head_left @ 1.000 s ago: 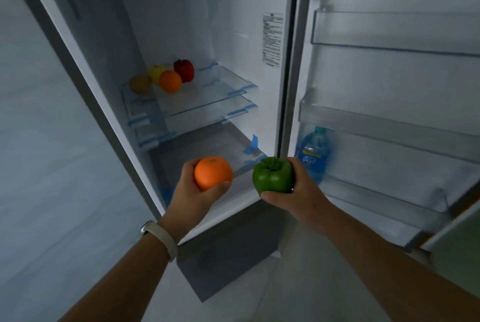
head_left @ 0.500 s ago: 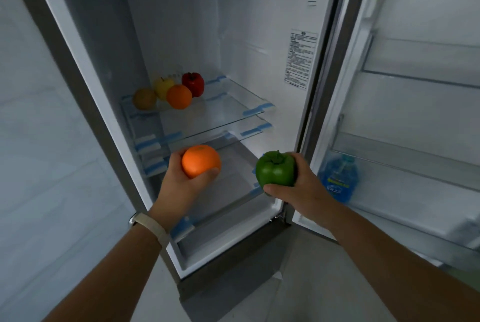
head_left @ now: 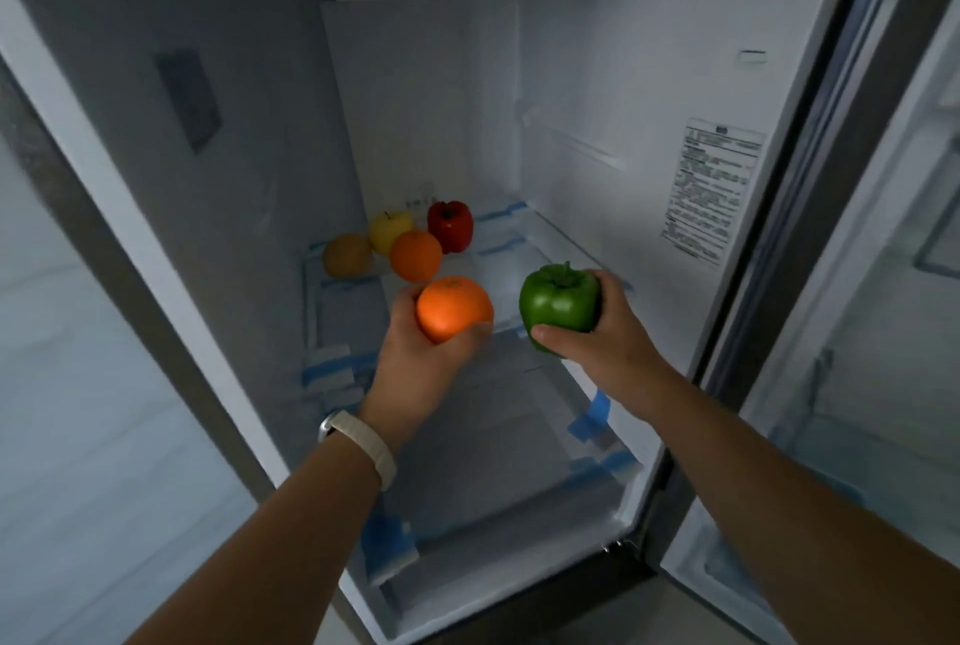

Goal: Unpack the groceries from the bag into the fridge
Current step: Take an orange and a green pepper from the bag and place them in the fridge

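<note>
Head view: both hands had come up and forward from where they were a second before, when they hung low in front of the fridge's bottom section. The left hand (head_left: 415,363) had its grip wrapped around an orange (head_left: 453,307), thumb across the front of it, a pale watch strap (head_left: 363,447) on the wrist. The right hand (head_left: 597,337) had its grip closed on a green pepper (head_left: 560,304), stem up. Both pieces were now level with the glass shelf (head_left: 524,249) inside the open fridge (head_left: 571,124), held over its front part and not yet touching it.

At the back left of that shelf sat four things close together: a brownish round fruit (head_left: 347,255), a yellow apple (head_left: 389,230), a second orange (head_left: 415,255) and a red pepper (head_left: 450,226). The held orange was just in front of the shelved orange; the green pepper was off to the right, above bare glass.

The view had also swung closer to the fridge, so the door shelves on the right had mostly dropped out of sight. The bag was not in view.

Judged from this, the carry was nearly done and the setting-down was the step in hand. Bare glass lay to the right of the group and in front of it.
</note>
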A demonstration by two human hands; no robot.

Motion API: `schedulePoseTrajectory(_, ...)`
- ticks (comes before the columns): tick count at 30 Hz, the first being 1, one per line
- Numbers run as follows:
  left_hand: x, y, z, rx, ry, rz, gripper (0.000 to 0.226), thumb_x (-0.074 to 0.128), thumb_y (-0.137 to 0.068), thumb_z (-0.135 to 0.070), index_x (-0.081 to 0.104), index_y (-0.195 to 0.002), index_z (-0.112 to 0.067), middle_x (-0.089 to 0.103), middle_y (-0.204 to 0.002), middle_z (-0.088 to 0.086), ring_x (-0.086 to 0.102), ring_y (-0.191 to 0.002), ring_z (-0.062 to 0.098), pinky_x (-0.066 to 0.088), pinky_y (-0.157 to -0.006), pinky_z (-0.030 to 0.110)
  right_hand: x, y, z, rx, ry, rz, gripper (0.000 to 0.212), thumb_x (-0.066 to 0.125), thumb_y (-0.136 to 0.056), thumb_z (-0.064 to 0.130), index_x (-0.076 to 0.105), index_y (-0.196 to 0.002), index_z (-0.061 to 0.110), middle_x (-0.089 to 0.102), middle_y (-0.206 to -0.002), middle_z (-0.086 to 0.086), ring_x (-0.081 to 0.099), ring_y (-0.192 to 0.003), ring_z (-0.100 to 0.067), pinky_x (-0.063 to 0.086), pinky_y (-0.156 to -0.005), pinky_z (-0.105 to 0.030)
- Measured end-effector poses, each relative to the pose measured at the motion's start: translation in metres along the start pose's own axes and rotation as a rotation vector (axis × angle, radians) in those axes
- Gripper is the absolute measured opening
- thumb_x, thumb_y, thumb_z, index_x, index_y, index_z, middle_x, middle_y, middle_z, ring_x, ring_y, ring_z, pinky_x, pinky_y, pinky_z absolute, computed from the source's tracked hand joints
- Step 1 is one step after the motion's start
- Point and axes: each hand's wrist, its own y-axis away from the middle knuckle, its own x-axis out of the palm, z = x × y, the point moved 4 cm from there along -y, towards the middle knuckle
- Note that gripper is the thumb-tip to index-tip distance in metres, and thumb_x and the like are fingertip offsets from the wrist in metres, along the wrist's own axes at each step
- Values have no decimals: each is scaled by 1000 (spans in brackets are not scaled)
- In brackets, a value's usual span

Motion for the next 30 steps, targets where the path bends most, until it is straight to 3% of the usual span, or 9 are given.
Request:
schedulePoseTrajectory(3,13,-30,-3,11,25,-28,71,82,-76,-22,38,-132,-31,54,-118,-10,58,-103,6,49,-83,27,-1,-40,-7,0,-1,11,68,84,-71,26,41,-122,36,55,-109,16,59,-98,-6,53,-88,-37)
schedulePoseTrajectory(5,16,-47,-5,21,32,-61,70,81,-77,-20,38,-131,-31,55,-119,-10,57,-104,6,48,-80,23,2,-63,-10,1,-9,22,68,84,-72,26,40,-122,36,53,-107,18,58,-97,-6,52,-88,-36)
schedulePoseTrajectory(9,18,-64,-4,26,12,-134,67,79,-78,-19,36,-127,-33,52,-112,-16,56,-97,2,46,-73,19,14,-94,-12,-17,-49,56,69,83,-73,24,40,-126,32,54,-107,16,58,-96,-7,50,-76,-27)
schedulePoseTrajectory(12,16,-72,1,16,3,-189,66,79,-78,-19,36,-127,-32,52,-110,-16,55,-95,1,45,-71,17,32,-108,-10,-24,-77,89,65,83,-74,23,38,-120,34,53,-101,18,55,-88,2,43,-65,-18)
schedulePoseTrajectory(15,9,-79,0,31,-14,-242,69,80,-77,-19,38,-132,-22,54,-113,-9,56,-96,4,46,-75,22,49,-121,-9,-42,-72,121,67,84,-72,24,39,-121,32,52,-100,21,52,-86,6,40,-64,-15)
schedulePoseTrajectory(19,-5,-90,0,92,11,-357,68,85,-71,-13,43,-124,-16,52,-106,-14,58,-85,-10,52,-74,21,60,-140,-9,-41,-78,130,70,84,-73,23,39,-127,26,51,-100,20,53,-86,5,40,-62,-12)
schedulePoseTrajectory(23,-18,-96,7,93,88,-423,58,82,-71,-1,48,-113,-24,57,-110,-3,60,-90,4,53,-65,17,75,-156,-12,-40,-61,152,67,84,-74,20,38,-122,26,50,-97,19,51,-82,6,41,-53,-4)
schedulePoseTrajectory(27,-33,-102,19,48,33,-427,57,85,-70,-11,55,-107,-43,62,-113,-7,63,-99,9,54,-70,21,92,-169,-17,-44,-55,166,67,86,-71,20,40,-120,27,54,-100,15,55,-87,2,43,-62,-11)
schedulePoseTrajectory(30,-39,-106,25,25,-11,-456,54,85,-71,-13,57,-103,-47,64,-107,-12,64,-93,5,52,-65,13,99,-179,-25,-67,-40,158,66,87,-69,20,43,-117,27,57,-103,12,58,-92,-2,46,-68,-18)
